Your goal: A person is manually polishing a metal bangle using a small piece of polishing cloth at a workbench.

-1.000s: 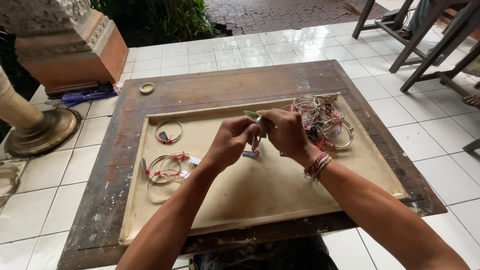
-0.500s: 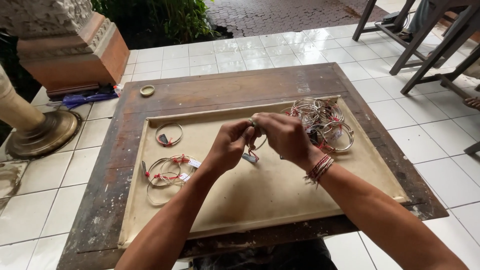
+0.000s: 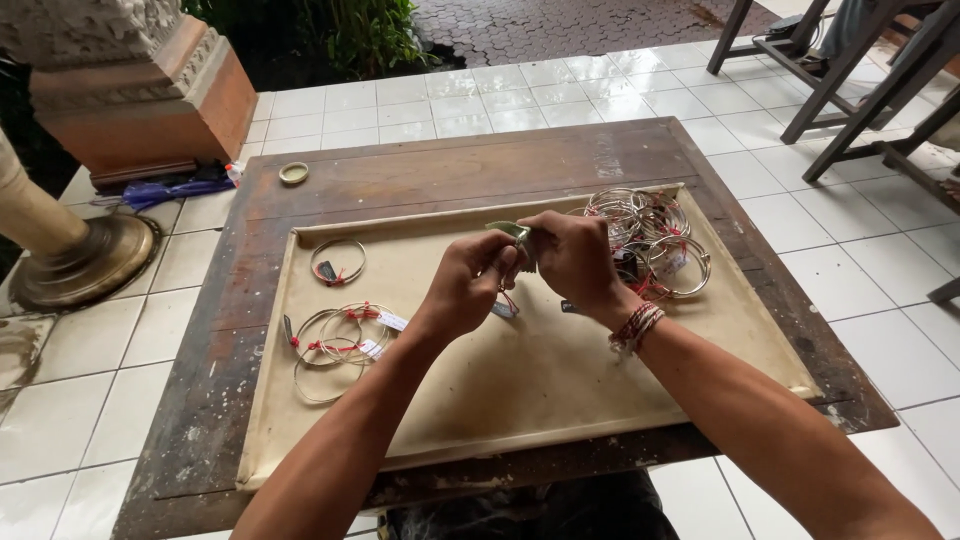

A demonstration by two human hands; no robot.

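Two hands, head view: both raised together over mid-pad, fingertips meeting.
L hand [image 3: 468, 283]: fingers curled, pinched on small item w/ red thread; a small tag [image 3: 503, 309] dangles just below it. Closed on it, not slack.
R hand [image 3: 575, 257]: fingers closed, pinching a pale green bit [image 3: 512, 232] that sticks out above the knuckles; can't tell if cloth or tool. Red-and-white cord wristband [image 3: 634, 327] on this wrist.
Item in hand: mostly hidden by fingers; only thread, tag and green tip show. Held above the pad, not touching it.
Handling (judgement): looks thin wire, light, springy; prob. bends out of round if squeezed across. Smooth metal, so slippery; thread and tag snag easily. Best hold: fingertip pinch on the rim, near the thread tie, not by the tag.
Bangle pile [image 3: 650, 240]: many thin metal rings w/ red ties, just beside R hand, on pad's far right.
Loose rings [image 3: 335, 335]: few w/ tags, left part of pad, well apart from hands.
Single ring [image 3: 338, 262]: far left, alone, dark tag on it.
Pad [image 3: 560, 380]: tan padded board, lies on worn wooden table [image 3: 420, 165].
Other: small round lid [image 3: 294, 173] on table's far-left corner; white tiled floor [image 3: 520, 95] around; chair legs [image 3: 850, 80] far right.
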